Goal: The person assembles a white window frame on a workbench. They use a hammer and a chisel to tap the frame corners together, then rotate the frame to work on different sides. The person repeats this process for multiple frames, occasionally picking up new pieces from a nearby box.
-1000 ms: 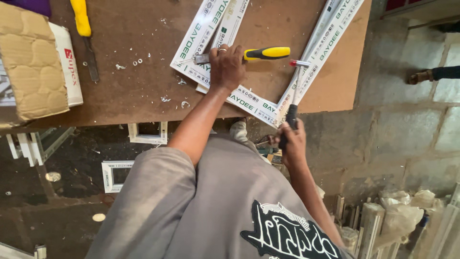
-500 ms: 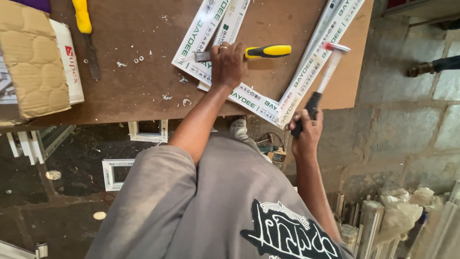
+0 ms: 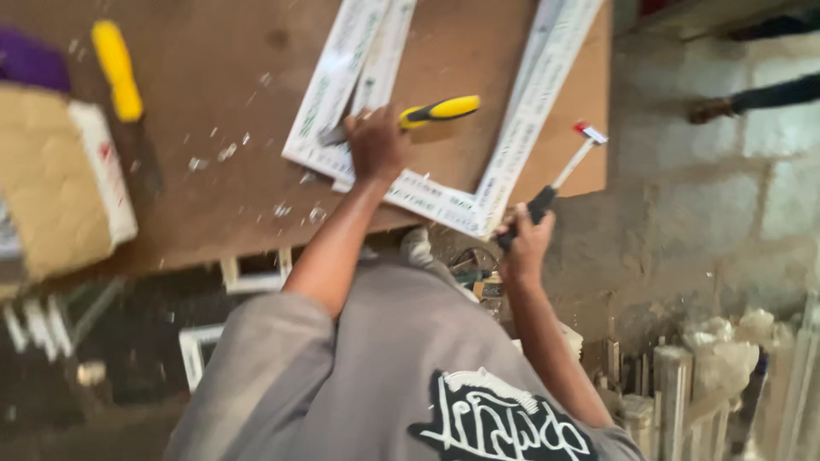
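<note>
A white frame of flat profile strips (image 3: 431, 196) lies on a brown wooden board (image 3: 231, 94). My left hand (image 3: 376, 143) presses down on the frame's near corner, gripping a tool with a yellow and black handle (image 3: 440, 109). My right hand (image 3: 523, 243) is at the board's near right edge, closed around the black grip of a small hammer (image 3: 568, 166) whose head is raised to the right, off the frame. The picture is blurred by motion.
A yellow-handled tool (image 3: 118, 72) and a tan cardboard box (image 3: 55, 183) lie on the board's left. White frame pieces (image 3: 252, 273) sit on the dark floor below. A concrete wall is at right, with another person's foot (image 3: 713, 108) above and metal offcuts (image 3: 683, 376) at the lower right.
My right hand has swung the hammer out from the frame's right strip to the right and upward. The left hand stays on the frame corner. The view has shifted and blurred.
</note>
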Demonstrator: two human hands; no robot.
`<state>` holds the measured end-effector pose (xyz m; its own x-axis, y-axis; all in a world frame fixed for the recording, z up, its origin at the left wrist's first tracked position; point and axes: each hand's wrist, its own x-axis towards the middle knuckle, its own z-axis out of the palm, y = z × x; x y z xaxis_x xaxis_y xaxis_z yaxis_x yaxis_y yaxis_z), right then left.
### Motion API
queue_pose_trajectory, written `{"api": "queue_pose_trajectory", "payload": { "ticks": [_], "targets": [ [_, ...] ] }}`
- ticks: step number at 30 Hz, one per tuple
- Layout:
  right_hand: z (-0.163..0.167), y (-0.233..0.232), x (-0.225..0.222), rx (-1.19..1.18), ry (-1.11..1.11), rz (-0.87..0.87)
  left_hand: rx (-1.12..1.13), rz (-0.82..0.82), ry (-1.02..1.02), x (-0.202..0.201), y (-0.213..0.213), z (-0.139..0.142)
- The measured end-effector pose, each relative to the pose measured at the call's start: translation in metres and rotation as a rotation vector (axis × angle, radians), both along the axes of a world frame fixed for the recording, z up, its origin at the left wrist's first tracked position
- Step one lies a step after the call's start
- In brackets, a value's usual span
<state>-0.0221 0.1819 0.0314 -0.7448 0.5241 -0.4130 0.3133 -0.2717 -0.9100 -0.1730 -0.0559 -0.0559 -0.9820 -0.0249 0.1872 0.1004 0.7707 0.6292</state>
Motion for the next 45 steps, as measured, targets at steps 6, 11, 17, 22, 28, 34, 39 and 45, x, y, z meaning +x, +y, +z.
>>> {"api": "queue_pose_trajectory", "payload": {
  "ticks": [6, 11, 17, 22, 28, 34, 39, 45],
  "targets": [
    [0.006, -0.019, 0.008, 0.118, -0.153, 0.326, -0.021, -0.011, 0.039, -0.003, 0.003, 0.001],
    [0.013, -0.037, -0.005, -0.002, 0.061, 0.125, -0.139, -0.017, -0.018, -0.003, 0.003, 0.017],
    [-0.012, -0.058, -0.001, 0.075, 0.077, 0.034, -0.216, -0.015, 0.078, -0.001, -0.001, 0.018],
    [-0.008, -0.046, 0.014, -0.119, -0.002, 0.229, -0.140, -0.058, 0.076, 0.003, -0.008, 0.017],
    [0.019, -0.027, -0.004, -0.163, 0.085, -0.118, -0.200, -0.050, 0.070, -0.002, -0.002, 0.025],
    [0.016, -0.033, -0.015, -0.247, 0.177, -0.392, -0.208, -0.038, 0.025, -0.005, 0.004, 0.027],
    [-0.010, -0.042, 0.009, -0.168, 0.068, 0.101, -0.226, -0.055, 0.130, -0.002, -0.001, 0.021],
    [-0.009, -0.022, 0.036, 0.285, 0.166, 0.554, -0.233, -0.060, 0.114, 0.003, -0.003, 0.018]
  ]
}}
